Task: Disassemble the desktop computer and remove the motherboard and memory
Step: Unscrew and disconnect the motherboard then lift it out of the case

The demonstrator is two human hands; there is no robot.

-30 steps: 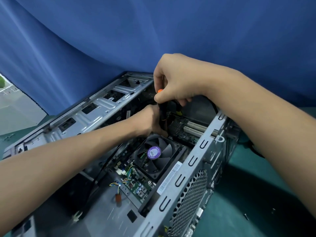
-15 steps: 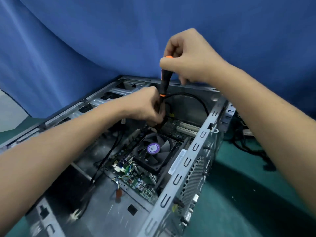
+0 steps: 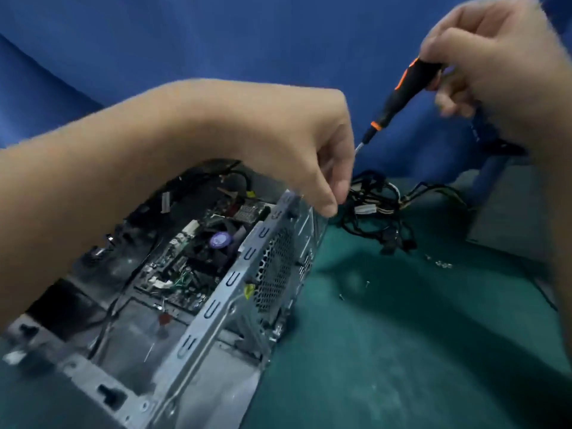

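Left of centre: motherboard [image 3: 185,264] seated in the open case [image 3: 235,292] on the bench [image 3: 402,351]. Above its far edge, left hand [image 3: 309,156], fingertips drawn together, contents lost to blur. Upper right, right hand [image 3: 501,66] wrapped round screwdriver [image 3: 402,91], raised clear, probably between screws.

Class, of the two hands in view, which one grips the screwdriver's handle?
The right hand, at upper right, grips the black-and-orange screwdriver by its handle; the left hand, over the computer case, is off the handle.
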